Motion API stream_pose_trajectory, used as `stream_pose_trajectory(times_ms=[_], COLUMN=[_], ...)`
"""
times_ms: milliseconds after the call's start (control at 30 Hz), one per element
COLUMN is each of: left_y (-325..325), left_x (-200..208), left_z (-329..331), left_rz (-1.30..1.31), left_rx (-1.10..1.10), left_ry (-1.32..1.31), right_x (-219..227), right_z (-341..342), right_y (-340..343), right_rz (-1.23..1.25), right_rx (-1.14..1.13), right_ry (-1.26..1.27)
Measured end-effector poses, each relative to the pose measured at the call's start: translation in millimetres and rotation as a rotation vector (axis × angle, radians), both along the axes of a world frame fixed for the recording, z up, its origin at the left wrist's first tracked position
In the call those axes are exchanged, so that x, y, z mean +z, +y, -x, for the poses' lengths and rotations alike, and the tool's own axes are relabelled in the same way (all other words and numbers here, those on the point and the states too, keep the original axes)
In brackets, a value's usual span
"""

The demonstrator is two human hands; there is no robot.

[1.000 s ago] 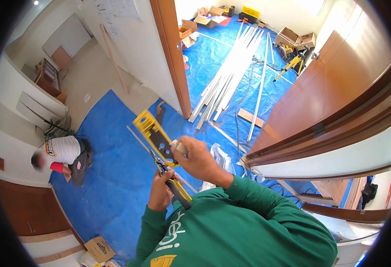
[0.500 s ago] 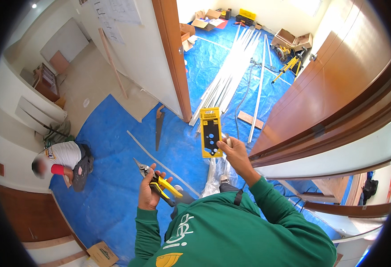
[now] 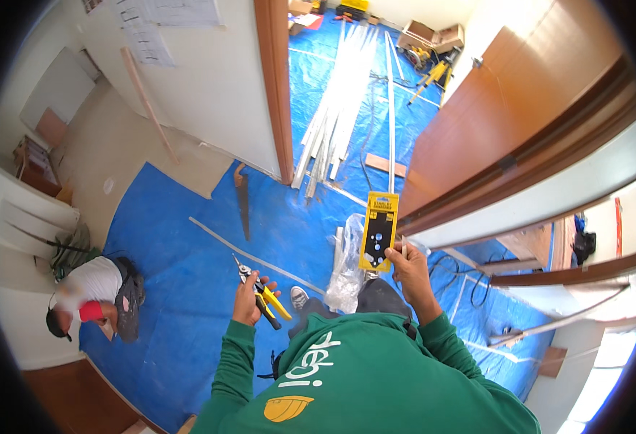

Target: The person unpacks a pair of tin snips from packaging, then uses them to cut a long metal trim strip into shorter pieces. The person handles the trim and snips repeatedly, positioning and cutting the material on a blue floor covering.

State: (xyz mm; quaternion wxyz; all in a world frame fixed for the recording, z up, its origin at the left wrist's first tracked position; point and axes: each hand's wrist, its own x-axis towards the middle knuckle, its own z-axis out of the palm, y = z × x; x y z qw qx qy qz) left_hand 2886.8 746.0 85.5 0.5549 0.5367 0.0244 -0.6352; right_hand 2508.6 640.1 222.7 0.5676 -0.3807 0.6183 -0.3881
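My left hand (image 3: 246, 300) is closed around a pair of tin snips (image 3: 269, 297) with yellow and black handles. Their grey jaws point up and away from me, and the handles are spread. In my right hand (image 3: 413, 273) is a yellow and black packaging card (image 3: 378, 235), pinched at its lower right edge with the thumb on its face. It is held upright, with cut-out holes in its black middle. Beneath the card, a clear plastic wrapping (image 3: 348, 271) lies on the floor by my feet.
A blue tarp (image 3: 180, 311) covers the floor. A handsaw (image 3: 242, 202) lies ahead, with long metal profiles (image 3: 339, 101) beyond the door frame (image 3: 275, 94). An open brown door (image 3: 506, 108) stands at right, near a yellow tripod (image 3: 433, 76). A person (image 3: 101, 296) crouches at left.
My view has shifted forward and right. The packaging card has moved right and lower, nearer my body. Both hands keep their hold. The person at left stays crouched.
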Motion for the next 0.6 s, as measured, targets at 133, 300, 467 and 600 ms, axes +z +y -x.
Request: stream_pose_trajectory(times_ms=[133,300,467,600], left_y=[-7.5,-11.7,-3.1,10.2], left_x=[1.5,36.6,34.8,40.8], left_z=[6.0,46.8,96.8,157.5], left_rz=[0.043,0.078,0.104,0.077], left_rx=[-0.1,-0.176,-0.258,-0.225], left_ry=[-0.004,-0.048,-0.132,-0.17], right_x=[8.8,2.3,-16.4,-44.3], right_z=[6.0,34.2,86.1,152.8], right_y=[8.7,12.0,13.1,24.0], right_rz=[0.036,0.014,-0.002,-0.045], right_rx=[-0.054,-0.098,-0.066,0.0], right_ry=[-0.002,-0.13,-0.187,-0.201])
